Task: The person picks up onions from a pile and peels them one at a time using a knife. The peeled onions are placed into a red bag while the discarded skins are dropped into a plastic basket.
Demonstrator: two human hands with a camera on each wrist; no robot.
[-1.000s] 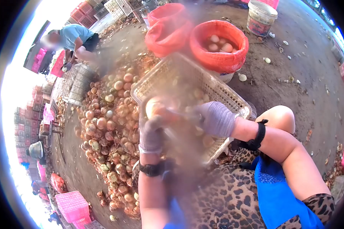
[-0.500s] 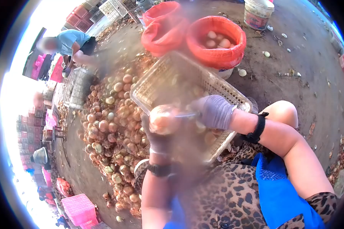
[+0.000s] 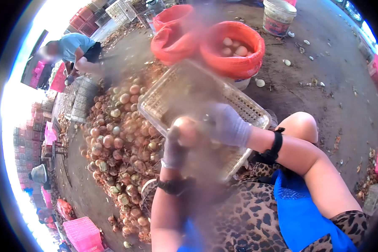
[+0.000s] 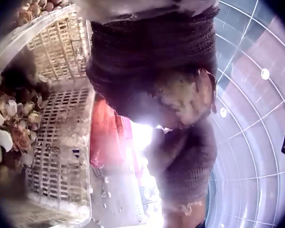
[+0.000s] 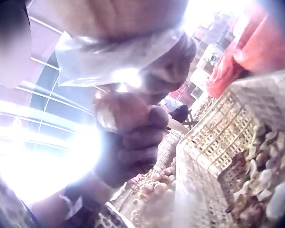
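My gloved left hand grips a peach-coloured onion over the near left side of a pale plastic crate. The right wrist view has the fingers curled round the onion. My gloved right hand is close on the onion's right with curled fingers, holding a small knife whose blade is hidden now. The left wrist view shows my left hand above and my right hand below. Onion skins and trimmings lie inside the crate.
A heap of unpeeled onions spreads left of the crate. Beyond it stand a red-lined bucket holding peeled onions, a red bag and a white bucket. Another person bends near a crate. A pink crate is at lower left.
Half a second ago a thin blade showed between my right hand and the onion; now it is hidden. The onion has turned in my left hand, and my right hand has moved closer.
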